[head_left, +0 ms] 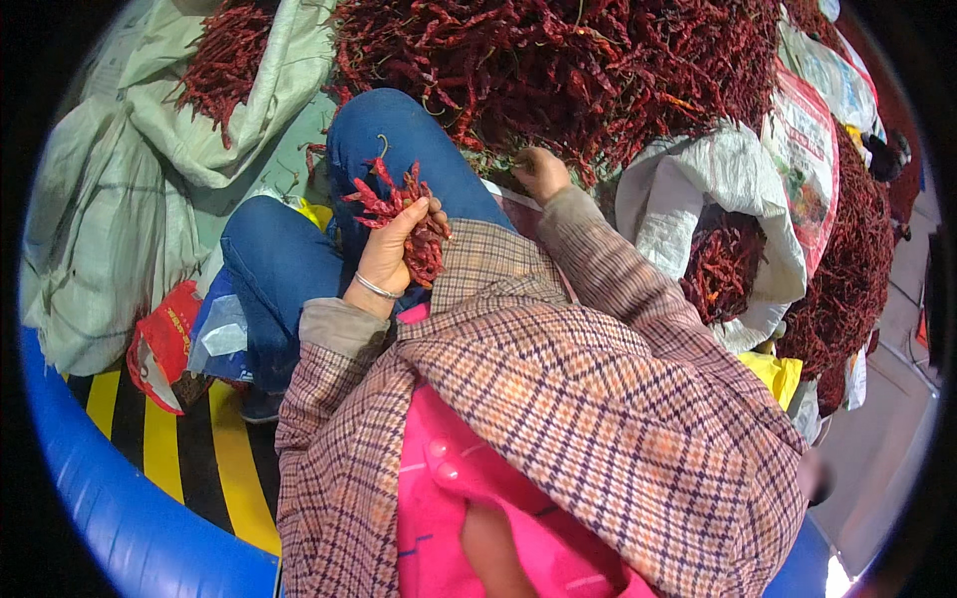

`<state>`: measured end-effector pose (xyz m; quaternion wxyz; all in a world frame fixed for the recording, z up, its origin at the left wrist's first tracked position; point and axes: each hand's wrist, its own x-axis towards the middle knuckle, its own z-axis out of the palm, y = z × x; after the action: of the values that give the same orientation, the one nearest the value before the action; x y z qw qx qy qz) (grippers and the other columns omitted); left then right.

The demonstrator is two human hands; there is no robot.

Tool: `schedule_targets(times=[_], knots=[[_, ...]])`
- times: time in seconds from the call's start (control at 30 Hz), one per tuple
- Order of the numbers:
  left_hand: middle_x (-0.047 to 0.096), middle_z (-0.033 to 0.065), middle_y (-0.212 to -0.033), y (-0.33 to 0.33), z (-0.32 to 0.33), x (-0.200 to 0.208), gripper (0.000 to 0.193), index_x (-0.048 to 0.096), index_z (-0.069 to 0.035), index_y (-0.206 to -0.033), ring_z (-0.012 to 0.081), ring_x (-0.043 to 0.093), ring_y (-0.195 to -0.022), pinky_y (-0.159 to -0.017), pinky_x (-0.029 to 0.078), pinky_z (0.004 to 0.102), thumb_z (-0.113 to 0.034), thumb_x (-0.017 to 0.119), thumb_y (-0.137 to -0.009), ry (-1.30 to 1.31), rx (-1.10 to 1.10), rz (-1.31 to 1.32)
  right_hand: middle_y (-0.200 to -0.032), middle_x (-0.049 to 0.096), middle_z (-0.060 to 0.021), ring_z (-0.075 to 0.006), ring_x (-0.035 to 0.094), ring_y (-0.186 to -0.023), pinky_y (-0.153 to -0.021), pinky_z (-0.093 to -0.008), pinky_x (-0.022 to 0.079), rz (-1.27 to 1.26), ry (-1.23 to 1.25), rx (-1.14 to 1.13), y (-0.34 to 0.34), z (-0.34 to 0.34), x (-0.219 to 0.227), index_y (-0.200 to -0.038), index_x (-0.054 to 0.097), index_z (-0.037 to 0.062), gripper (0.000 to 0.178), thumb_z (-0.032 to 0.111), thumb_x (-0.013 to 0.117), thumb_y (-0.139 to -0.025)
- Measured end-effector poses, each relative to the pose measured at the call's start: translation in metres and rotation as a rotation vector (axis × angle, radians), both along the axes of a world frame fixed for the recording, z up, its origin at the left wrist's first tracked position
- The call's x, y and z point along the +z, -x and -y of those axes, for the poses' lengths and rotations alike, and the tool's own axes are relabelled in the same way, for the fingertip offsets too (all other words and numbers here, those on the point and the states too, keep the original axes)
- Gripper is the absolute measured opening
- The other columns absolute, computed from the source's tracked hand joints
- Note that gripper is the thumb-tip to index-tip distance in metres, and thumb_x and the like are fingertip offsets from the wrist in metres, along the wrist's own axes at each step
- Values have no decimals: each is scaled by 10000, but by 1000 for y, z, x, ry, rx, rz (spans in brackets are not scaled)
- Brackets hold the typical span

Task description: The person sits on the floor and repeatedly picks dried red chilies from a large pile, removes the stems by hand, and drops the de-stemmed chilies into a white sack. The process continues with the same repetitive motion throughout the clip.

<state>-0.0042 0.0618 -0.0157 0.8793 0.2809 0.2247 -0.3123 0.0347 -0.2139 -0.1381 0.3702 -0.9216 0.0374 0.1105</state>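
Note:
A bunch of dried red chili peppers (424,251) is gripped in my left hand (387,255), which is closed around it above my lap. Some of the pods stick out past the thumb toward my knee. My right hand (543,175) is at the near edge of a large heap of dried red chilies (558,70). Its fingers are curled together, and what they hold, if anything, is hidden.
At the left stands a pale woven sack (120,229) with chilies in its mouth. On the right, an open white sack (698,174) also holds chilies. A red bag (164,339) lies by my foot, on a yellow-and-black striped surface (164,448). A blue rounded edge (130,518) curves around the lower left.

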Motion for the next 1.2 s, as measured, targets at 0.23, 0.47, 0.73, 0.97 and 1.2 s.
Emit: schedule_targets(times=[0.23, 0.47, 0.73, 0.97, 1.2], knots=[[595, 32, -894, 0, 3, 3, 194, 542, -31, -1059, 156, 588, -836, -750, 506, 312, -143, 562, -901, -56, 6, 18, -945, 598, -171, -340, 583, -914, -790, -405, 479, -4, 203, 294, -23, -24, -19, -970, 613, 30, 298, 187, 676, -724], [600, 22, -872, -1, 6, 3, 168, 570, -39, -1012, 148, 594, -817, -732, 510, 304, -159, 577, -895, -71, -7, -8, -764, 612, -57, -165, 597, -709, -655, -297, 489, -162, -849, -178, -23, 16, -23, -851, 577, 24, 110, 71, 644, -777], [643, 43, -920, -5, 11, 15, 184, 603, -30, -1027, 141, 614, -799, -704, 513, 278, -153, 576, -893, -149, -74, 21, -823, 635, -32, -78, 552, -698, -609, -219, 448, -187, -1107, -367, 0, 24, 61, -915, 611, 19, 85, 39, 624, -833], [663, 85, -858, -20, 48, 33, 180, 624, -7, -1002, 150, 631, -736, -668, 511, 254, -128, 602, -870, -400, -173, 181, -875, 623, -37, -97, 575, -808, -716, -236, 469, -100, -1188, -155, 19, -40, 131, -896, 612, 23, 70, 17, 624, -827], [649, 78, -786, -7, 44, 28, 179, 617, -19, -988, 159, 621, -648, -563, 515, 275, -145, 616, -861, -413, -305, 212, -790, 552, -16, -104, 528, -701, -632, -220, 436, 100, -807, -131, 39, -66, 146, -868, 587, 17, 75, 42, 628, -811]])
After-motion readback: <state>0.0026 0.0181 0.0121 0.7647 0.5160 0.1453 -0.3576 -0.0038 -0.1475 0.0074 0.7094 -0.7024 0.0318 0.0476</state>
